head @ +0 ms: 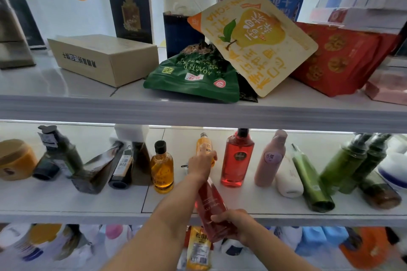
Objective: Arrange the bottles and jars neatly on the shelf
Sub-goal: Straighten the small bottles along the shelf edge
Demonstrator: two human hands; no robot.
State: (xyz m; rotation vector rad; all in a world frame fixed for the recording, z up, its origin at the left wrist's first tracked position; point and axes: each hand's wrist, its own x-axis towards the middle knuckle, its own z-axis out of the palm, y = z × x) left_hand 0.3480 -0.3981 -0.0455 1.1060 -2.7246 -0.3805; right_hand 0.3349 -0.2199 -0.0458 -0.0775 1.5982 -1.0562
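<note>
Both hands are holding a dark red bottle (211, 207) in the lower middle of the frame. It is leaning over the front edge of the middle shelf (66, 201). The right hand (233, 223) is gripping its bottom end. The left hand (201, 165) is curling round its top, just in front of a small orange bottle (203, 145).

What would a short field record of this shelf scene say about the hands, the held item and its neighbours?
Held item: tall dark-red clear plastic bottle, tilted over the white middle shelf's front edge
Left hand: fingers curled round its top end
Right hand: grips its lower end
Upright nearby: amber bottle with black cap; red square bottle with black cap
Tipped over: green plastic tube
</note>
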